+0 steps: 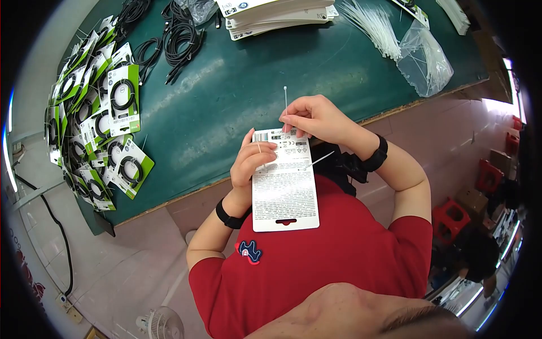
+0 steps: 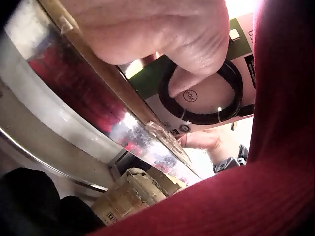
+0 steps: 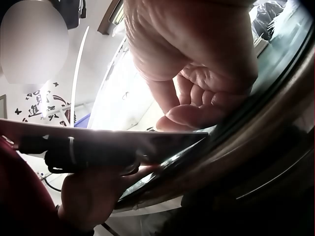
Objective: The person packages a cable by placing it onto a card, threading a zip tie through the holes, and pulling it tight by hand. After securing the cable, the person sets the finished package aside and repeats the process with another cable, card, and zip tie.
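I see my left hand (image 1: 248,164) gripping the left edge of a white card (image 1: 285,181), thumb curled over its printed back and fingers wrapped behind. The card sits in front of my red shirt (image 1: 339,254), just off the near edge of the green table (image 1: 237,85), its hang slot toward my chest at 6 o'clock. From the left wrist view my fingers (image 2: 197,49) press against the card's front, where a coiled black cable (image 2: 202,93) lies on the green-and-white print, bound by a thin white tie.

My right hand (image 1: 319,118) is at the card's top edge, at about 12 o'clock from it, fingertips pinching a white zip tie (image 1: 285,104) that stands up above the card. Another white strip (image 1: 319,160) sticks out of the card's right side toward 2 o'clock. In the right wrist view the fingers (image 3: 197,115) curl in just above the card's edge.

On the table, at 9 o'clock, lies a heap of packed cards (image 1: 107,118), each with a coiled cable on green print. Loose black cables (image 1: 180,34) lie at 11 o'clock, a stack of flat cards (image 1: 279,14) at 12 o'clock, and a bundle of zip ties (image 1: 375,25) beside a clear plastic bag (image 1: 426,59) at 1 o'clock. Both wrists wear black bands.
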`<state>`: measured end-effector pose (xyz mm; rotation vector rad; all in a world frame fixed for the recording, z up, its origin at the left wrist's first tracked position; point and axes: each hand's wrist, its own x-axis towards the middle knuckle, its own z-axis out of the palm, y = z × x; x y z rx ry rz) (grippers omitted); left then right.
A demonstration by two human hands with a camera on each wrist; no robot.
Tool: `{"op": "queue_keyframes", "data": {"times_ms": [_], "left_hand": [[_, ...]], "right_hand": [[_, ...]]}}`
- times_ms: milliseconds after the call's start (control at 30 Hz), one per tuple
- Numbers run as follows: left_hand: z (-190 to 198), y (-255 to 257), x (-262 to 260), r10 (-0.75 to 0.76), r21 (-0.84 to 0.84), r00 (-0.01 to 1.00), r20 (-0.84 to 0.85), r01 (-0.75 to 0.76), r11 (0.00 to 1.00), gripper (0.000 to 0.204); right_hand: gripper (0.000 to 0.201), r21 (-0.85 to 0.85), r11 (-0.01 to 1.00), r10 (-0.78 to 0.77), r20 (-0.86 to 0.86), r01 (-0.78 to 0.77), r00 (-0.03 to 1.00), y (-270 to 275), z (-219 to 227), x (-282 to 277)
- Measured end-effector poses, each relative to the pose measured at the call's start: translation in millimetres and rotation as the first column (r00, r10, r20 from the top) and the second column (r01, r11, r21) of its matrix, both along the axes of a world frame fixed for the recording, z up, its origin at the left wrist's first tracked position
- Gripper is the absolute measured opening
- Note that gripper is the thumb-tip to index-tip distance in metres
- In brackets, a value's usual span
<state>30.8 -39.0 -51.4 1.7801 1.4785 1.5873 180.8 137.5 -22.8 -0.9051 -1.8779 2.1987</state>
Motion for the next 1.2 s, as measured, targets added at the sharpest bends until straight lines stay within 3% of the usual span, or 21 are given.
{"op": "queue_keyframes", "data": {"times_ms": [133, 667, 933, 1033, 1200], "left_hand": [[-1.9, -0.2, -1.0, 0.004, -0.024, 1.0, -0.017, -0.004, 1.0, 0.032], [-1.4, -1.2, 4.4, 0.036, -0.122, 0.992, -0.119, -0.05, 0.991, 0.032], [-1.9, -2.4, 4.4, 0.043, -0.124, 0.991, -0.125, -0.058, 0.991, 0.032], [0.7, -2.0, 1.4, 0.05, -0.116, 0.99, -0.132, -0.066, 0.991, 0.033], [21.6, 6.5, -16.1, -0.081, -0.153, 0.965, -0.249, 0.044, 0.987, 0.04]], "right_hand": [[0.021, 0.031, 0.997, 0.069, 0.036, -0.07, 0.997, 0.6, -1.4, -4.7], [0.021, 0.022, 0.999, -0.037, 0.032, 0.037, 0.999, -4.9, -1.3, -8.0], [0.017, 0.095, 0.988, 0.115, 0.098, -0.124, 0.989, -6.9, 6.0, -6.9], [0.017, 0.164, 0.974, 0.152, 0.027, -0.154, 0.988, -9.9, 1.1, -4.1], [0.023, 0.277, 0.95, 0.141, 0.037, -0.146, 0.989, -10.7, 5.5, -5.1]]}}
